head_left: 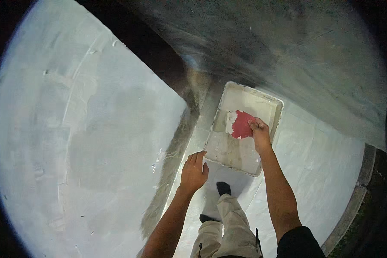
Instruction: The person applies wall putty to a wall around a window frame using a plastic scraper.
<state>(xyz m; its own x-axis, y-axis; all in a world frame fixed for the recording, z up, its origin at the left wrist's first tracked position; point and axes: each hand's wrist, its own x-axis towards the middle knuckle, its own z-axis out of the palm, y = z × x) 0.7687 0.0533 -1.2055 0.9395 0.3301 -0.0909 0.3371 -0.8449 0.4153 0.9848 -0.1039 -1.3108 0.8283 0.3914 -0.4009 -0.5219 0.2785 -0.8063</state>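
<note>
My right hand [259, 133] pinches a flat red scraper [244, 124], thumb on top, above the middle of a shallow rectangular tray [233, 169]. Pale, wet-looking material coats the scraper's left edge. Inside the tray is a whitish, smeared, shiny layer [228, 148]; I cannot tell how deep it is. At the tray's near left corner, the fingertips of my left hand [195, 173] reach the rim. Those fingers are stretched out, with the thumb apart, and nothing shows in them.
A large pale surface [116, 129] with damp grey patches fills the left. A dark grey wall [279, 43] rises beyond the tray. The whitish floor [314, 172] extends right to a curved stone edge [357, 198]. My dark-socked feet [223, 188] are just below the tray.
</note>
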